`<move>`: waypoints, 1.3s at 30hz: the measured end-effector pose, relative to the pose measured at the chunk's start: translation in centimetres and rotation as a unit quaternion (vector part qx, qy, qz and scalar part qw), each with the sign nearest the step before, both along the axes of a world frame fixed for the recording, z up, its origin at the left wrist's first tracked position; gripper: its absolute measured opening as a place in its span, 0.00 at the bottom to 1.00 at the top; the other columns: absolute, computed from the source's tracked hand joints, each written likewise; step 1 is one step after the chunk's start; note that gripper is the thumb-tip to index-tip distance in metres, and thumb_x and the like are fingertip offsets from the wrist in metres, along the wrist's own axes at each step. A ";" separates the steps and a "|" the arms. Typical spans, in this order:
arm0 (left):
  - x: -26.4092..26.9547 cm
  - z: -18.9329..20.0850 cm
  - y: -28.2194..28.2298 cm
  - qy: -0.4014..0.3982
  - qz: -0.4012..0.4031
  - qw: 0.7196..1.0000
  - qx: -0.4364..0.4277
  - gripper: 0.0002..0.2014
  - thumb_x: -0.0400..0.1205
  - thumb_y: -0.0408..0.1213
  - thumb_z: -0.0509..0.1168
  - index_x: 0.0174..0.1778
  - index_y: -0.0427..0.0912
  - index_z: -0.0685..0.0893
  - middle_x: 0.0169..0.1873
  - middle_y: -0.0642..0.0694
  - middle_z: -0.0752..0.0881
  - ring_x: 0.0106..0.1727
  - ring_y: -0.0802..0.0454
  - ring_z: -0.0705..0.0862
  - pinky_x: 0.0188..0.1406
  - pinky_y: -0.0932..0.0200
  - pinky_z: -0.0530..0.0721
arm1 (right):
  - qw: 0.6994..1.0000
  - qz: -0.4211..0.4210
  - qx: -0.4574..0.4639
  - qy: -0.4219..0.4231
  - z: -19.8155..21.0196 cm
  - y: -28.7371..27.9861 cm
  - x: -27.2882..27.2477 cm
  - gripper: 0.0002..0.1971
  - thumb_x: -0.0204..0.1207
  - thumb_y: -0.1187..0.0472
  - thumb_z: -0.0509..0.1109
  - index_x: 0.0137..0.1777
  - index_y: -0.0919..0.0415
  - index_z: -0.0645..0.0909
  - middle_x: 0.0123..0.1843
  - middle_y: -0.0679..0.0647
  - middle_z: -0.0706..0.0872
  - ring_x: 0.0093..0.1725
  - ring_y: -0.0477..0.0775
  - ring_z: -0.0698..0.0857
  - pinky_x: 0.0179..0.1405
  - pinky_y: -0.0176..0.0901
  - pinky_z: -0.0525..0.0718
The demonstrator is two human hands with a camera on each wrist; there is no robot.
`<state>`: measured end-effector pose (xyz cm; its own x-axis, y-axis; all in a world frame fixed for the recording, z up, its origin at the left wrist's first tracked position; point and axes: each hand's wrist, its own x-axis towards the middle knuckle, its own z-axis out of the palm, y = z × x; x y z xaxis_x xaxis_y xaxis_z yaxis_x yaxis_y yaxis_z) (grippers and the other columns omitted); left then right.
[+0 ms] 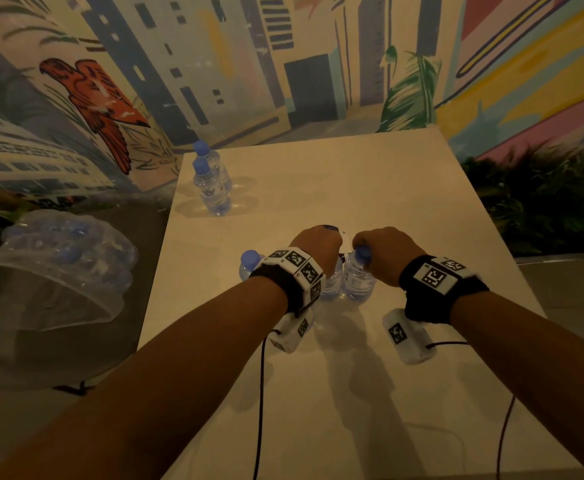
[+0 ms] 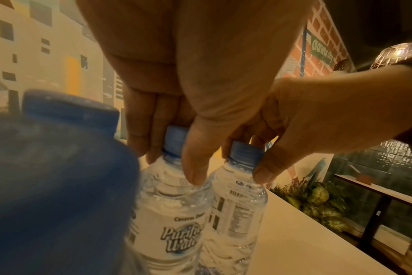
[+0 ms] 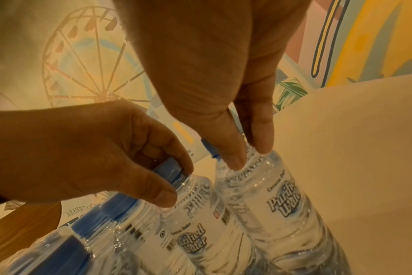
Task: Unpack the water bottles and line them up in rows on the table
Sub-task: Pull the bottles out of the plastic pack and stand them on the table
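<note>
Item: my left hand (image 1: 315,245) and right hand (image 1: 382,249) each pinch a clear blue-capped plastic water bottle (image 1: 356,277) at the neck; I'd lift straight, keeping both upright.

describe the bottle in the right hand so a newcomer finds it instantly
On the pale rectangular table, look at the near cluster of clear plastic blue-capped water bottles under both wrists. The target bottle is the rightmost one, and the right hand pinches its cap; its neighbour sits under the left hand.

Two clear, blue-capped water bottles (image 1: 214,183) are stood upright, touching, at the table's far left; three more bottles (image 1: 354,277) are clustered upright mid-table; a shrink-wrapped pack of bottles (image 1: 65,251) is seen left of the table.
</note>
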<state>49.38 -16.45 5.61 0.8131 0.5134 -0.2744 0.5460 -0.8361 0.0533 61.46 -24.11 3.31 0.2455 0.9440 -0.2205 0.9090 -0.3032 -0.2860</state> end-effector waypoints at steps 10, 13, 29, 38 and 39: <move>0.0 0.0 -0.1 0.002 0.004 1.000 -0.003 0.12 0.81 0.31 0.61 0.59 0.31 0.81 0.57 0.34 0.84 0.60 0.37 0.83 0.54 0.51 0.80 | 1.000 -0.002 0.008 -0.002 -0.3 0.4 0.1 0.09 0.76 0.66 0.64 0.53 0.63 0.83 0.51 0.64 0.88 0.50 0.65 0.85 0.44 0.46 0.78; 0.0 0.0 0.1 0.002 0.009 1.000 -0.006 0.11 0.80 0.31 0.63 0.57 0.32 0.82 0.55 0.34 0.85 0.57 0.36 0.84 0.51 0.51 0.81 | 1.000 0.001 0.010 -0.008 -0.5 0.4 0.1 0.08 0.76 0.66 0.65 0.52 0.62 0.82 0.50 0.64 0.88 0.50 0.65 0.85 0.44 0.46 0.78; -1.2 -0.5 0.9 -0.084 0.025 0.995 -0.054 0.20 0.76 0.39 0.68 0.64 0.42 0.79 0.56 0.41 0.86 0.57 0.40 0.85 0.50 0.52 0.82 | 0.999 -0.024 -0.023 -0.011 0.1 0.3 -0.4 0.12 0.76 0.66 0.65 0.59 0.61 0.80 0.58 0.63 0.86 0.57 0.64 0.84 0.54 0.48 0.80; -19.3 4.7 2.5 -0.304 0.184 0.928 -0.107 0.14 0.70 0.47 0.72 0.46 0.43 0.88 0.38 0.49 0.91 0.37 0.56 0.87 0.41 0.61 0.85 | 0.988 0.055 0.137 0.032 4.3 -4.5 -5.4 0.20 0.65 0.62 0.81 0.58 0.60 0.85 0.51 0.56 0.90 0.35 0.50 0.83 0.40 0.39 0.80; -21.9 4.1 3.2 -0.288 0.229 0.924 -0.101 0.12 0.70 0.47 0.74 0.43 0.43 0.88 0.35 0.50 0.89 0.34 0.57 0.85 0.39 0.63 0.83 | 0.988 0.075 0.126 0.049 4.8 -4.7 -6.6 0.19 0.64 0.60 0.82 0.56 0.57 0.86 0.47 0.53 0.91 0.31 0.47 0.83 0.36 0.36 0.81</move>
<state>27.44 -13.24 9.70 0.5636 0.8260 0.0089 0.6729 -0.4654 0.5750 54.84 -28.82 8.09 0.0872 0.9961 0.0096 0.9024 -0.0749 -0.4244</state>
